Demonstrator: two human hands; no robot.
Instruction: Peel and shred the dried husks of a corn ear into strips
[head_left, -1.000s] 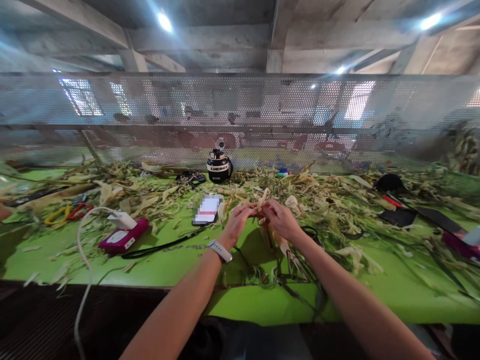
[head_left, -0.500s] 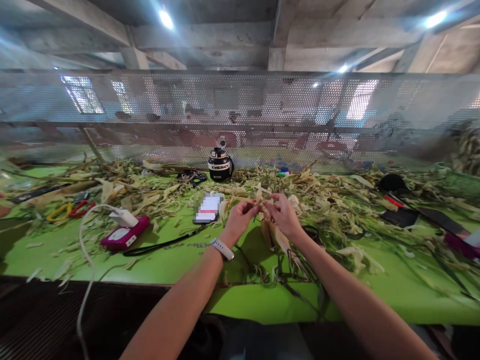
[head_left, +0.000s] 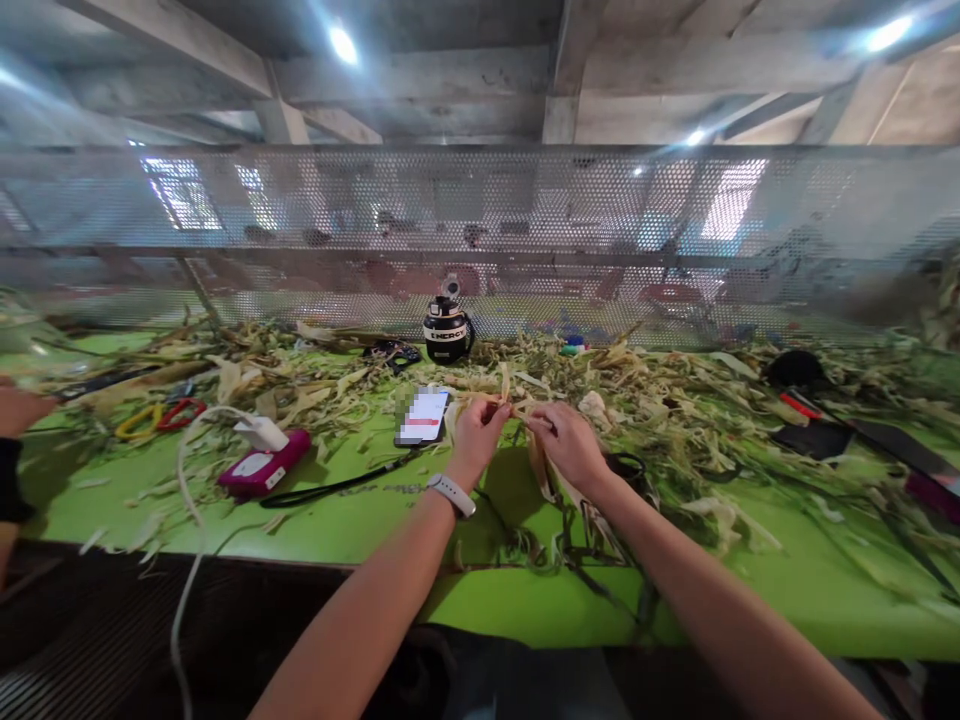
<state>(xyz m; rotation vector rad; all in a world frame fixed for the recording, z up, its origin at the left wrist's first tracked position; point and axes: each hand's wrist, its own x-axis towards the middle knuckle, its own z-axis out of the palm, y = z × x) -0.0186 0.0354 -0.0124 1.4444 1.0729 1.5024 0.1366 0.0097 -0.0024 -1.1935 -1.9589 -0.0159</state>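
Observation:
My left hand [head_left: 474, 438] pinches a pale strip of dried corn husk [head_left: 505, 380] that sticks up above its fingertips. A short gap away, my right hand [head_left: 574, 448] has its thumb and fingers closed on the same husk piece or one joined to it; the exact join is too small to see. Longer husk strips [head_left: 538, 468] hang below my right hand towards the table's front edge. Just left of my left hand lies a phone [head_left: 427, 418] with a lit screen, partly blurred.
Loose husks [head_left: 337, 385] litter the green table [head_left: 345, 535]. A black bottle [head_left: 446, 335] stands behind. At left are a purple power strip [head_left: 270, 468] with a white plug and cable, scissors [head_left: 180, 413], and another person's hand [head_left: 22, 408]. A perforated screen [head_left: 480, 220] runs across the back.
My right hand has drawn slightly right, away from my left, and its raised index finger has curled down. The view has shifted a little; another person's hand shows more at left.

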